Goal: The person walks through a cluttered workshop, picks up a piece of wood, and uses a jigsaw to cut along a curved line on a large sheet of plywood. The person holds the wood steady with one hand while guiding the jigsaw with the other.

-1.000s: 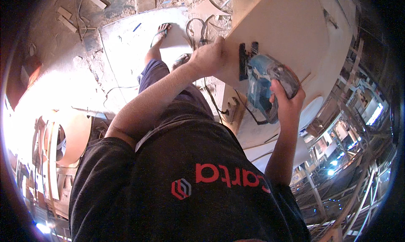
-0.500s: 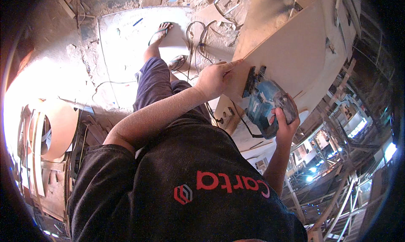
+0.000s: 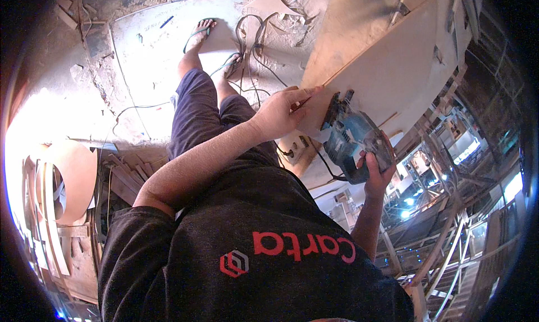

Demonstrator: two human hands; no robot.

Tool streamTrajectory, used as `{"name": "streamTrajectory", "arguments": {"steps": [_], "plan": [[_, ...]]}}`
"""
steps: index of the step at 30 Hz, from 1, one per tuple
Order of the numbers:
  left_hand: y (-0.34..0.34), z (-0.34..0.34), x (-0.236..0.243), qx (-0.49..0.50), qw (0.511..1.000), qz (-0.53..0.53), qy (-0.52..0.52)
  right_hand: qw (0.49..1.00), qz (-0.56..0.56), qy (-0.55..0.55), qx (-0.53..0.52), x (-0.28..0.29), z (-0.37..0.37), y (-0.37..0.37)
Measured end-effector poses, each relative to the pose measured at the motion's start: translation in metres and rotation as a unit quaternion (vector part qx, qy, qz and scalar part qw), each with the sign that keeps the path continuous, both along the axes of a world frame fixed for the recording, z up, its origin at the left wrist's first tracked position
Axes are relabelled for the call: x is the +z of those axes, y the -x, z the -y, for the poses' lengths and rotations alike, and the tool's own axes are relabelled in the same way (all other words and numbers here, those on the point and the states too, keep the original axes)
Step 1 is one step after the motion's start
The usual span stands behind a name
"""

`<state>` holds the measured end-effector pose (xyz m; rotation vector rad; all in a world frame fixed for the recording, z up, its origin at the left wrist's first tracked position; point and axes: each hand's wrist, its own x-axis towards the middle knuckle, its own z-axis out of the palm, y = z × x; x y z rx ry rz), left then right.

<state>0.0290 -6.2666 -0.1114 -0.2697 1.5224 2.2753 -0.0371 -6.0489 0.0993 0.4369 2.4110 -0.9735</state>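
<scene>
My right hand (image 3: 378,173) is wrapped round the handle of a blue jigsaw (image 3: 355,139), whose dusty body rests on a pale plywood sheet (image 3: 387,69). The jigsaw's front points toward the sheet's near left edge; its blade is hidden. At that edge, just left of the tool, my left hand (image 3: 282,113) grips the plywood, thumb and forefinger stretched along the border. Something small and reddish shows by the left fingers, too small to name. From the jigsaw's rear a black cord (image 3: 323,160) curves down and back.
A power outlet block (image 3: 296,148) sits below my left hand. Black cables (image 3: 257,46) loop over the dusty floor near my sandalled feet. A white panel (image 3: 151,46) lies underfoot. Curved wood offcuts (image 3: 70,181) stand at the left. Beams and bright lights show at the lower right.
The whole view has shifted slightly, with the floor and feet sliding left and up. Both hands keep their grip; the jigsaw shows little movement against the sheet.
</scene>
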Motion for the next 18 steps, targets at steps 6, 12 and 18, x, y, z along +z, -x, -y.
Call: {"name": "streamTrajectory", "arguments": {"steps": [6,12,18], "plan": [[0.029,-0.002,0.007,-0.069,0.987,0.091,0.116,1.000,-0.003,0.002,0.011,-0.002,0.003,0.001],[0.040,-0.027,0.010,-0.098,0.958,0.071,0.260,1.000,-0.008,0.007,0.011,-0.003,0.004,0.003],[0.038,-0.039,0.009,-0.067,0.937,0.076,0.335,0.999,-0.019,0.038,0.015,-0.009,0.005,0.004]]}}
